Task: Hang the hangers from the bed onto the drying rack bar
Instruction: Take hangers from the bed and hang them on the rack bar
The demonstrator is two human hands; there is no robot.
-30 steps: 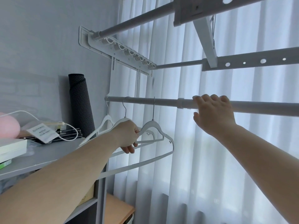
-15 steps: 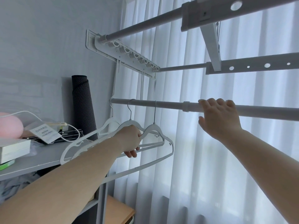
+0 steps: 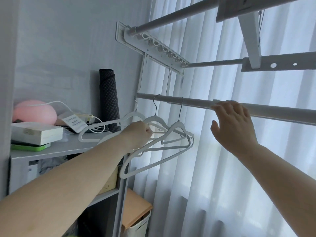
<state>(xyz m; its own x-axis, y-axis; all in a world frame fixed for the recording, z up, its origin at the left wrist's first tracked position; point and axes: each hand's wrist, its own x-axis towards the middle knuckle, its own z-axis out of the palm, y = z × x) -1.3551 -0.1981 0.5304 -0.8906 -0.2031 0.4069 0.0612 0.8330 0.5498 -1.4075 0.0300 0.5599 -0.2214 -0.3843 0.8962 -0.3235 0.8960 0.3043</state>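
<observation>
Three white hangers hang by metal hooks from the lower drying rack bar (image 3: pixel 191 100): a left hanger (image 3: pixel 106 124), a middle hanger (image 3: pixel 154 119) and a right hanger (image 3: pixel 177 126). My left hand (image 3: pixel 138 135) grips the middle hanger's shoulder, fingers curled round it. My right hand (image 3: pixel 234 122) is to the right, fingers straight, fingertips resting on top of the bar near its joint collar.
A grey shelf (image 3: pixel 56 148) at left carries a pink round object (image 3: pixel 34 112), a white box (image 3: pixel 36 132), a cable and a rolled dark mat (image 3: pixel 109 98). Upper rack bars (image 3: pixel 171 18) and a bracket run overhead. White curtains (image 3: pixel 222 168) hang behind.
The view has shifted left, so the rack sits further right and lower. My right hand's fingers have loosened on the bar. My left hand keeps hold of the middle hanger.
</observation>
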